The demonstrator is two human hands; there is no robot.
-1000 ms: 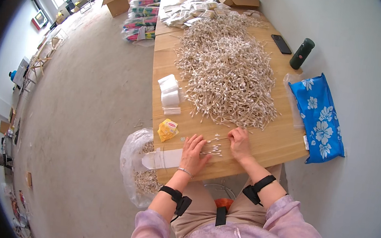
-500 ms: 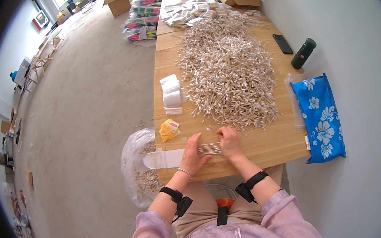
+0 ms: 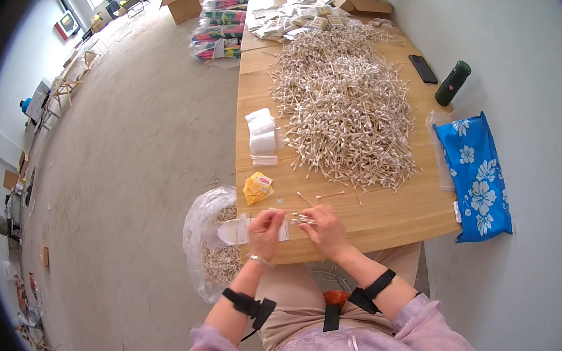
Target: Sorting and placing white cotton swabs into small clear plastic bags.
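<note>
My right hand [image 3: 327, 232] is closed round a small bunch of cotton swabs [image 3: 302, 219], whose white tips point left. Close beside it, my left hand [image 3: 264, 233] is closed in a pinch over a whitish strip [image 3: 234, 231] at the table's near left edge. What its fingers hold is too small to make out. Beyond both hands spreads a large heap of cotton swabs [image 3: 352, 114], with a loose swab [image 3: 330, 195] in front of it. Yellow paper cards [image 3: 258, 187] and a stack of small clear bags [image 3: 262, 132] lie along the left side.
A plastic sack of swabs [image 3: 220, 262] hangs or stands at the table's left edge. Rightward lie a blue flowered pack [image 3: 478, 179], a dark green bottle [image 3: 454, 83] and a black phone [image 3: 423, 69]. Filled small packets [image 3: 298, 14] and a cardboard box [image 3: 357, 4] are far back.
The swabs lay on the table under my hands before; now my right hand has them gathered and lifted. My left hand has drawn left and closed from a flat spread.
</note>
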